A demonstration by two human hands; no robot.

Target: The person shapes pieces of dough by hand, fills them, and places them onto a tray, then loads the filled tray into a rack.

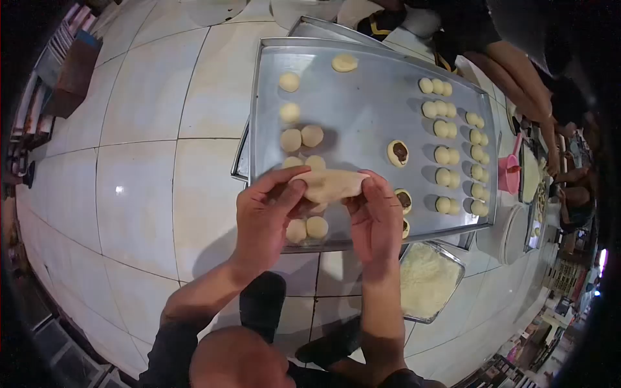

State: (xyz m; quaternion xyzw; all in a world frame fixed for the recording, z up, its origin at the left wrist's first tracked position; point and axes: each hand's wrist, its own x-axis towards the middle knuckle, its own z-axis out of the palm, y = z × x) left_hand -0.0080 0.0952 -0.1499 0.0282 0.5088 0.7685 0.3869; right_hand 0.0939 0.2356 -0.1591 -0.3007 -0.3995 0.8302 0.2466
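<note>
The white tiled floor spreads out to the left of the hands and beyond them. A large rectangular grey metal tray lies beneath and ahead of the hands, its long side running left to right, with edges of other trays showing under it. A smaller metal tray of pale yellow, crumbly material sits nearer the body, to the right of the right hand.

The left hand and right hand are partly closed, each pinching one end of a single piece of dough between thumb and fingers. The piece is pale cream, thin and elongated, with faint darker patches. It is held above the near left part of the large tray, its long axis nearly level from hand to hand, its ends pointing left and right.

Beyond the right hand and just beside it are three round yellow dough discs with dark brown filling; the nearest is partly hidden. One flattened oval of plain yellow dough lies far ahead. To the right are twelve small clusters of pale round dough balls, six in each of two columns. Around the left hand, nine larger smooth cream dough balls can be made out, some partly covered.
</note>
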